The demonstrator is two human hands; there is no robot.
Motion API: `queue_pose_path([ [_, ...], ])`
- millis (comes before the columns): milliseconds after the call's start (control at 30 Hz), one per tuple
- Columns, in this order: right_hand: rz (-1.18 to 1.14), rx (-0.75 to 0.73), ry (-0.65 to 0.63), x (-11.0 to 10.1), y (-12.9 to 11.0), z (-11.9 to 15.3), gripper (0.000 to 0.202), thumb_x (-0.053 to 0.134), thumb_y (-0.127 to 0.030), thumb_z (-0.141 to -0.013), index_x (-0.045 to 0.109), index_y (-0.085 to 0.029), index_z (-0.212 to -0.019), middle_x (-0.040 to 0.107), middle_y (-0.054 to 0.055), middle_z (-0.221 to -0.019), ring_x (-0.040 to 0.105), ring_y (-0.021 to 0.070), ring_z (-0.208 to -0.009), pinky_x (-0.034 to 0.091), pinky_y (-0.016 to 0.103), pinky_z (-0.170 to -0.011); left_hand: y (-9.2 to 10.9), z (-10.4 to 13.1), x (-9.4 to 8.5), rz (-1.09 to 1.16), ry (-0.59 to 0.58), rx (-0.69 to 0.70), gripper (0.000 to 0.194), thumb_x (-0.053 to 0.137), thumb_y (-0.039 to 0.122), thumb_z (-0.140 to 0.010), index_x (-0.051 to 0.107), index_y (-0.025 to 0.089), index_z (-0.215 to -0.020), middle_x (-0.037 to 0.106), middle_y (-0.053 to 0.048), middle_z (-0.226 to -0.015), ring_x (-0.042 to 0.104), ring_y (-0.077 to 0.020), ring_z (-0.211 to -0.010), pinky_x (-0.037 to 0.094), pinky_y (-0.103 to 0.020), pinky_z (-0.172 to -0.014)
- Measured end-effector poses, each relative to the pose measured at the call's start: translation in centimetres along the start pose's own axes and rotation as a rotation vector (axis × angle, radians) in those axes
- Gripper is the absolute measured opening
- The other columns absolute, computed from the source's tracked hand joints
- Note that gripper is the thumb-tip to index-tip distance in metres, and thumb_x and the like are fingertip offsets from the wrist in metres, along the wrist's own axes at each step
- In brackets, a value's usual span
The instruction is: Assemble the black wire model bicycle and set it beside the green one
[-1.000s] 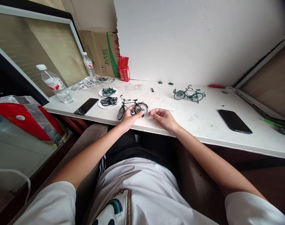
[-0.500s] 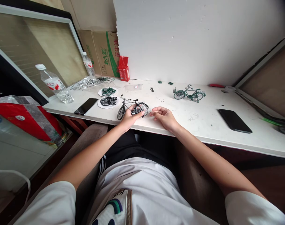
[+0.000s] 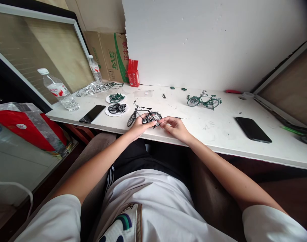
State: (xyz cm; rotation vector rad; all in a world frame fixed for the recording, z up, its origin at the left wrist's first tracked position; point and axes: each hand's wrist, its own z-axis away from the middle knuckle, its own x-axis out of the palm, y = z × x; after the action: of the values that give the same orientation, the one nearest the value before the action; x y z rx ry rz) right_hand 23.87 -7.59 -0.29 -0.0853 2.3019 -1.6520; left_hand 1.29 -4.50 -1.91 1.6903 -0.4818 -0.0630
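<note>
A small black model bicycle (image 3: pixel 148 114) stands upright near the table's front edge, its front wheel to the left. My left hand (image 3: pixel 139 127) is closed around its lower frame, thumb towards the rear wheel. At the rear wheel, my right hand (image 3: pixel 175 128) has its thumb and fingers pinched together; whatever sits between the fingertips is too small to make out. A thin dark rod (image 3: pixel 180 118) lies just behind the right hand. Further right stands a green model bicycle (image 3: pixel 204 100). Two white plates hold black bicycle parts (image 3: pixel 117 108) and green bicycle parts (image 3: pixel 116 98).
Black phones lie at left (image 3: pixel 92 114) and right (image 3: pixel 253 129). Water bottles (image 3: pixel 59 91), a red box (image 3: pixel 133 73) and a cardboard box (image 3: pixel 109 57) stand at the back left, near loose part frames (image 3: pixel 100 88). A white board (image 3: pixel 193 43) rises behind the table (image 3: pixel 219 134).
My right hand has moved slightly left and now meets the rear wheel. The left hand and the black bicycle have shifted a little to the right. The thin rod shows more clearly.
</note>
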Motion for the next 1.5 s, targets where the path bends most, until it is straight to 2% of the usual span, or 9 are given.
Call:
queue_pose_path([
  [100,0.018,-0.029,0.005,-0.1,-0.2,0.2,0.042,0.084,-0.061,-0.091,0.084,-0.024,-0.110,0.082,0.007,-0.110,0.074,0.0227,-0.097,0.060,0.036,-0.088,0.2,-0.1,0.0,0.020,-0.041,-0.037,0.048,0.098,0.037,-0.074,0.077,0.020,-0.113,0.078,-0.009,-0.118,0.073,-0.0248,-0.105,0.056,-0.041,-0.099],
  [300,0.026,-0.045,-0.072,-0.9,-0.4,0.4,0.043,0.082,-0.059,-0.094,0.085,-0.024,-0.118,0.084,0.008,-0.108,0.077,0.0239,-0.101,0.060,0.035,-0.091,0.9,0.0,0.2,0.111,-0.069,-0.098,0.050,0.102,0.033,-0.069,0.073,0.018,-0.107,0.079,-0.007,-0.107,0.074,-0.0222,-0.092,0.055,-0.044,-0.099],
  [467,0.039,-0.022,-0.060,-1.2,0.0,0.3,0.050,0.086,-0.063,-0.089,0.086,-0.021,-0.117,0.084,0.009,-0.106,0.067,0.0162,-0.071,0.053,0.029,-0.063,1.4,0.1,0.3,0.124,-0.081,-0.115,0.052,0.102,0.033,-0.067,0.072,0.016,-0.106,0.079,-0.006,-0.104,0.073,-0.0199,-0.088,0.053,-0.042,-0.098],
  [533,0.032,-0.025,-0.050,-1.2,0.2,0.2,0.050,0.087,-0.063,-0.087,0.086,-0.021,-0.113,0.084,0.009,-0.106,0.063,0.0144,-0.066,0.051,0.029,-0.059,1.5,0.2,0.4,0.130,-0.076,-0.117,0.052,0.103,0.032,-0.067,0.071,0.016,-0.106,0.079,-0.006,-0.103,0.073,-0.0198,-0.088,0.052,-0.041,-0.097],
  [867,-0.009,-0.045,-0.034,-1.2,0.6,0.0,0.044,0.091,-0.059,-0.084,0.088,-0.022,-0.107,0.084,0.010,-0.110,0.070,0.0200,-0.079,0.054,0.029,-0.058,1.3,0.1,0.3,0.123,-0.086,-0.113,0.052,0.102,0.032,-0.068,0.073,0.015,-0.108,0.080,-0.008,-0.106,0.074,-0.0208,-0.092,0.053,-0.039,-0.095],
  [1067,-0.012,-0.052,-0.032,-1.2,0.4,0.1,0.042,0.091,-0.056,-0.085,0.088,-0.022,-0.108,0.084,0.009,-0.108,0.070,0.0179,-0.078,0.056,0.028,-0.059,1.6,0.2,0.5,0.145,-0.080,-0.126,0.049,0.102,0.029,-0.068,0.073,0.014,-0.105,0.079,-0.007,-0.102,0.074,-0.0199,-0.088,0.053,-0.040,-0.095],
  [1200,-0.037,-0.076,-0.034,-1.0,0.1,0.2,0.037,0.090,-0.053,-0.088,0.088,-0.022,-0.106,0.083,0.008,-0.105,0.068,0.0154,-0.075,0.057,0.027,-0.059,1.8,0.2,0.7,0.197,-0.063,-0.129,0.048,0.103,0.025,-0.066,0.074,0.014,-0.102,0.079,-0.008,-0.104,0.073,-0.0213,-0.094,0.054,-0.040,-0.095],
  [1400,-0.070,-0.072,-0.021,-0.8,-0.6,0.3,0.040,0.093,-0.057,-0.084,0.087,-0.021,-0.102,0.083,0.008,-0.101,0.068,0.0153,-0.071,0.064,0.032,-0.063,1.8,0.2,0.6,0.217,-0.061,-0.134,0.046,0.102,0.023,-0.068,0.076,0.014,-0.104,0.080,-0.009,-0.107,0.074,-0.0228,-0.098,0.055,-0.041,-0.096],
  [1500,-0.071,-0.090,0.010,-0.8,-0.7,0.4,0.042,0.093,-0.059,-0.083,0.088,-0.022,-0.101,0.083,0.008,-0.099,0.072,0.0192,-0.078,0.066,0.034,-0.065,1.7,0.1,0.3,0.216,-0.088,-0.149,0.044,0.102,0.024,-0.070,0.077,0.013,-0.104,0.080,-0.011,-0.108,0.075,-0.0229,-0.097,0.055,-0.040,-0.094],
])
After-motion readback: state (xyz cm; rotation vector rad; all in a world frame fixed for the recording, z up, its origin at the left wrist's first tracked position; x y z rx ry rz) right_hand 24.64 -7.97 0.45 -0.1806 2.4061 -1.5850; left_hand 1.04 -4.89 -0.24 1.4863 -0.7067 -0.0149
